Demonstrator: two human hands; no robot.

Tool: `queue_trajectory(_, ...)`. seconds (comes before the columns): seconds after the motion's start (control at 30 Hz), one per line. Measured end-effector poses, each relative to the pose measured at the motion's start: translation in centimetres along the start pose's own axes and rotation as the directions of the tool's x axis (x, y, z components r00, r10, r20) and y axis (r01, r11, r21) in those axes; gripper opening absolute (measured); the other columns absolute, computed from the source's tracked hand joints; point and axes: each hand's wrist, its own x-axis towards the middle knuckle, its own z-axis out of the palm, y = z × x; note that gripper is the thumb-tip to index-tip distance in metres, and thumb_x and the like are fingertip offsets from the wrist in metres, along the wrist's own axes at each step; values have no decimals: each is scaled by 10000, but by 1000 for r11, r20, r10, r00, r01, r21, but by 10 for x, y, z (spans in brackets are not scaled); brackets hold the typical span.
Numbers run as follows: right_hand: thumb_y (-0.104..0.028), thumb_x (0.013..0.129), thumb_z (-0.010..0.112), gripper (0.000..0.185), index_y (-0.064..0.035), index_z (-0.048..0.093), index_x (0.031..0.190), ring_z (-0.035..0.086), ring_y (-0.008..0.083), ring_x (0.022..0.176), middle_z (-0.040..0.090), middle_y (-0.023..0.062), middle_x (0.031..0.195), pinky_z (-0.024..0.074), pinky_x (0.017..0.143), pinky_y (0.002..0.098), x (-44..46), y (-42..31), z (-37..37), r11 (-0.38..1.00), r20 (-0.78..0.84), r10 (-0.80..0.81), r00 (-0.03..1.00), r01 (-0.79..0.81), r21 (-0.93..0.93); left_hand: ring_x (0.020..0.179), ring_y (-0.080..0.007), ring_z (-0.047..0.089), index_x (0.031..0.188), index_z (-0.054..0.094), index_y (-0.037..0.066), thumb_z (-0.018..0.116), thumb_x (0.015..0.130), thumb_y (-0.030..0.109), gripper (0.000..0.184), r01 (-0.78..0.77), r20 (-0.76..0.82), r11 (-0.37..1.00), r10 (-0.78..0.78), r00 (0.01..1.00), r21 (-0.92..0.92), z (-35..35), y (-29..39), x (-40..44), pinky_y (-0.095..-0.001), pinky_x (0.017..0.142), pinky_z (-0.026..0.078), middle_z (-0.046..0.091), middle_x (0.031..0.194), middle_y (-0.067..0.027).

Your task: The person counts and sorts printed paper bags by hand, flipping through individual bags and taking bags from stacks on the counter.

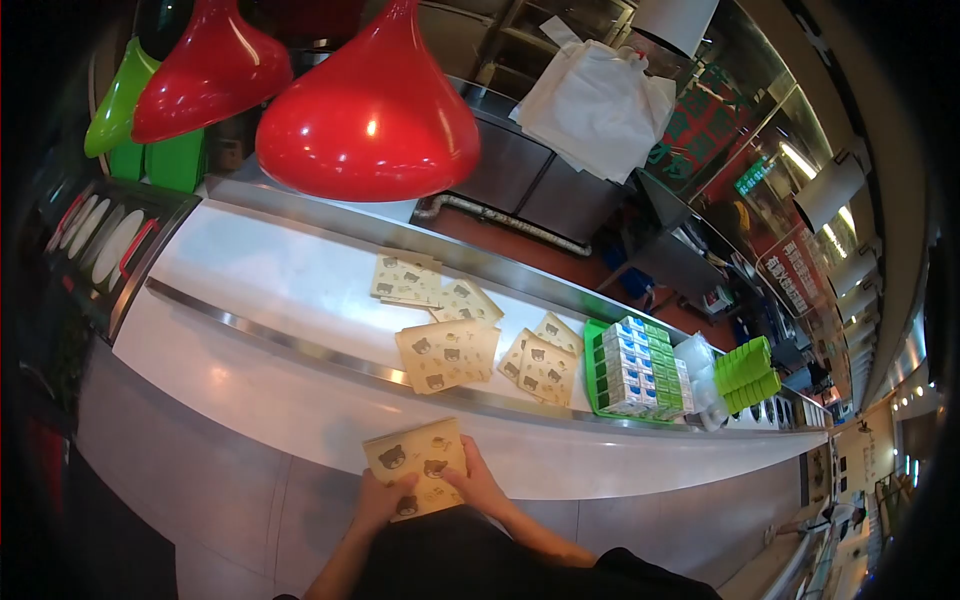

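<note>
Both my hands hold a tan paper packet [425, 452] printed with brown bear faces, low in front of me near the counter's front edge. My left hand [382, 498] grips its left side, thumb on the front. On the right side, my right hand [478, 484] pinches it, thumb also on the front. Beyond them, similar bear-print packets [449, 355] lie overlapping on the white counter [270, 255], some across its metal strip. Another small group of packets [548, 368] lies to their right.
Red lamp shades [368, 120] hang over the counter's far side. To the right stand a green tray [592, 375] of small cartons [640, 370] and stacked green bowls [745, 374]. White plastic bags [598, 108] hang at the back; plates [118, 245] stand in a rack at left.
</note>
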Motion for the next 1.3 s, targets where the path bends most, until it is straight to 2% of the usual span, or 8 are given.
queue_trajectory(0.17, -50, 894, 524, 455, -23, 341, 1310, 479, 147, 1084, 497, 101, 1163, 422, 911, 293, 4, -11, -11, 911, 67, 187, 980, -199, 360, 728, -164, 656, 988, 629, -46, 684, 795, 72, 232, -48, -6, 996, 48, 999, -72, 3, 5, 1, -283, 617, 546, 676, 876, -107)
queue_trajectory(0.23, -67, 923, 507, 426, -19, 343, 1313, 481, 149, 1077, 508, 97, 1153, 421, 914, 295, 5, 10, -3, 999, 19, -50, 999, 50, 0, 728, -164, 655, 987, 628, -47, 682, 794, 68, 232, -28, -12, 995, 27, 1000, -101, 7, 5, 1, -280, 619, 545, 676, 879, -106)
queue_trajectory(0.47, -89, 943, 499, 394, -15, 364, 1306, 488, 138, 1065, 521, 92, 1141, 419, 914, 285, 7, 12, -11, 1000, -5, -8, 1000, 8, -19, 746, -173, 656, 1022, 615, -41, 676, 797, 72, 259, 31, 78, 1000, -32, 996, 2, 0, 2, 16, -282, 643, 547, 672, 901, -109)
queue_trajectory(0.57, -80, 942, 496, 378, -9, 381, 1295, 493, 133, 1059, 525, 91, 1143, 414, 917, 277, 9, 5, -18, 999, -81, 8, 997, -11, -41, 838, -187, 646, 1166, 530, -32, 634, 814, 57, 378, 97, 246, 982, -55, 968, -162, 6, 12, 25, -292, 694, 547, 635, 1015, -125)
queue_trajectory(0.73, -89, 941, 494, 369, 13, 388, 1279, 498, 139, 1056, 528, 92, 1143, 410, 920, 282, 1, -6, -29, 989, -227, -138, 964, 122, -82, 1060, -198, 540, 1347, 291, 40, 475, 870, -28, 516, -34, 101, 866, 97, 990, -499, 46, 42, 31, -322, 872, 494, 493, 1191, -131)
queue_trajectory(0.93, -111, 956, 485, 370, 10, 376, 1288, 484, 155, 1090, 521, 120, 1174, 395, 940, 286, -8, -8, -45, 929, -236, -281, 930, 202, -311, 1065, -185, 520, 1335, 305, 52, 461, 890, -22, 477, -172, 193, 935, 239, 952, -310, 55, 41, 35, -331, 889, 470, 498, 1180, -133)
queue_trajectory(1.03, -125, 957, 486, 364, 16, 381, 1276, 483, 155, 1094, 517, 131, 1177, 394, 939, 282, -9, -9, -41, 971, -296, -232, 927, 239, -13, 1052, -176, 519, 1317, 311, 40, 469, 884, -25, 465, -126, 223, 931, 211, 952, -342, 58, 51, 28, -320, 885, 468, 501, 1169, -128)
queue_trajectory(1.3, -145, 956, 496, 344, 15, 408, 1247, 504, 152, 1027, 531, 123, 1122, 414, 908, 286, -1, -14, -33, 952, -258, -292, 921, 255, -168, 1050, -176, 515, 1375, 236, 64, 489, 914, 83, 526, -221, 116, 951, 250, 961, -217, 35, 42, 32, -305, 876, 460, 501, 1174, -121)
